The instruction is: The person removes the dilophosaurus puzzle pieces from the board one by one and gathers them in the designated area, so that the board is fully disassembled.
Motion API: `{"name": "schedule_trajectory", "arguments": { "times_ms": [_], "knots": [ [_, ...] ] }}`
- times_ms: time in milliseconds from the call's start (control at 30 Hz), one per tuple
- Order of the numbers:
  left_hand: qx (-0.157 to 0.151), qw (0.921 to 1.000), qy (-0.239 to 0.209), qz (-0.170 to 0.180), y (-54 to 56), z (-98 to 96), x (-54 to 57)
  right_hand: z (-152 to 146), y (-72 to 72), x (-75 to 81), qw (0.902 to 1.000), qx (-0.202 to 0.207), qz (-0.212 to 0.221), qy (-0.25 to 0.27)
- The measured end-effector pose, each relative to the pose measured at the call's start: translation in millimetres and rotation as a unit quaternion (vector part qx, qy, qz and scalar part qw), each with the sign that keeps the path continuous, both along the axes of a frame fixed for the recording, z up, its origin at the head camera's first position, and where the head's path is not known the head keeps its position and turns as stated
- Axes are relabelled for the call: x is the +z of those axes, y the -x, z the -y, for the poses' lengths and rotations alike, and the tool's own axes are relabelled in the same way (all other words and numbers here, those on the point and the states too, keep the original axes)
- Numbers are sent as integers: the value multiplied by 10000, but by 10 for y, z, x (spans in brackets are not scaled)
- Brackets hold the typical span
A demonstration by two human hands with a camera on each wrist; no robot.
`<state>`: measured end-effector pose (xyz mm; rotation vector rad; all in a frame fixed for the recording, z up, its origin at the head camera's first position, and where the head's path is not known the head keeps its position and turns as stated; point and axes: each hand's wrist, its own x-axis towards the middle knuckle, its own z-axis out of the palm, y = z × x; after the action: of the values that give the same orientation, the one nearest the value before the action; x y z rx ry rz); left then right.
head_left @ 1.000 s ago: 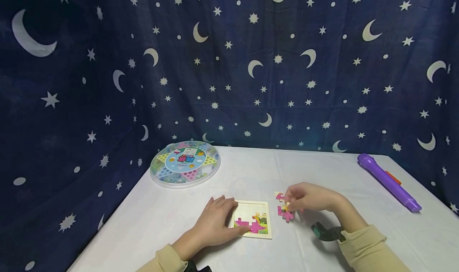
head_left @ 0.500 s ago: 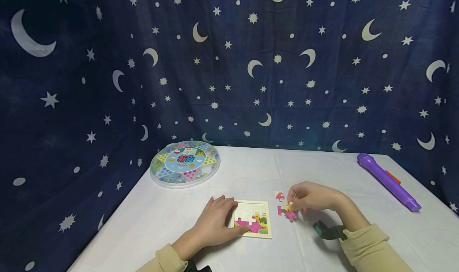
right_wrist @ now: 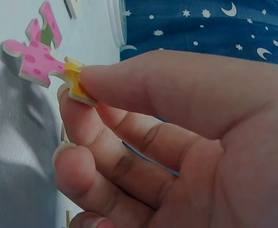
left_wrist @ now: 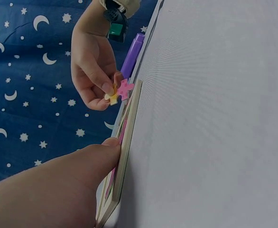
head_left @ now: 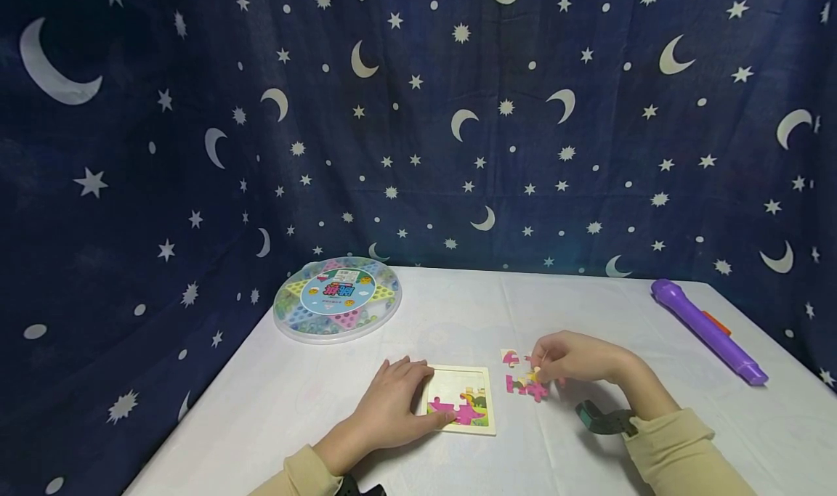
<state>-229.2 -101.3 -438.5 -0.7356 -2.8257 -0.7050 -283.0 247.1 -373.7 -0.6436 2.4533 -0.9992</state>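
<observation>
My right hand point(head_left: 578, 358) pinches a pink-and-yellow jigsaw puzzle piece point(right_wrist: 37, 61) between thumb and fingers, by its yellow end. The right wrist view shows its pink spotted part tilted over the white table. Loose puzzle pieces point(head_left: 510, 358) lie just left of that hand, some partly hidden by it. My left hand point(head_left: 392, 405) rests at the left side of a square wooden puzzle tray point(head_left: 492, 409), thumb laid across its lower edge and fingers stretched along its upper left corner. Joined pink, yellow and green pieces point(head_left: 467, 414) fill the tray's lower part; its upper part shows bare board.
A round, clear-lidded board game box point(head_left: 338, 300) stands at the back left of the table point(head_left: 451, 311). Toward the right edge lies a purple microphone-shaped toy point(head_left: 709, 332). A dark blue curtain point(head_left: 418, 118) with moons and stars closes off the back and left.
My right hand has shifted slightly right with the puzzle piece, uncovering more of the loose pieces to its left. The left hand and the tray have stayed in place.
</observation>
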Motion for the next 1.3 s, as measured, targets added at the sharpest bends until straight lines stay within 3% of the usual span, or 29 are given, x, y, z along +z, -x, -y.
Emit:
{"name": "schedule_trajectory", "arguments": {
  "times_ms": [567,933,1300],
  "knots": [
    [-4,10000,-6,-39,-6,4,1,-99,16,-34,9997,-151,80,-183],
    [-65,9999,-96,-26,-21,5,13,-125,18,-47,9960,-562,-69,-688],
    [-45,10000,-9,1,-7,4,-3,-39,0,-36,9953,-604,-260,-707]
  ]
}}
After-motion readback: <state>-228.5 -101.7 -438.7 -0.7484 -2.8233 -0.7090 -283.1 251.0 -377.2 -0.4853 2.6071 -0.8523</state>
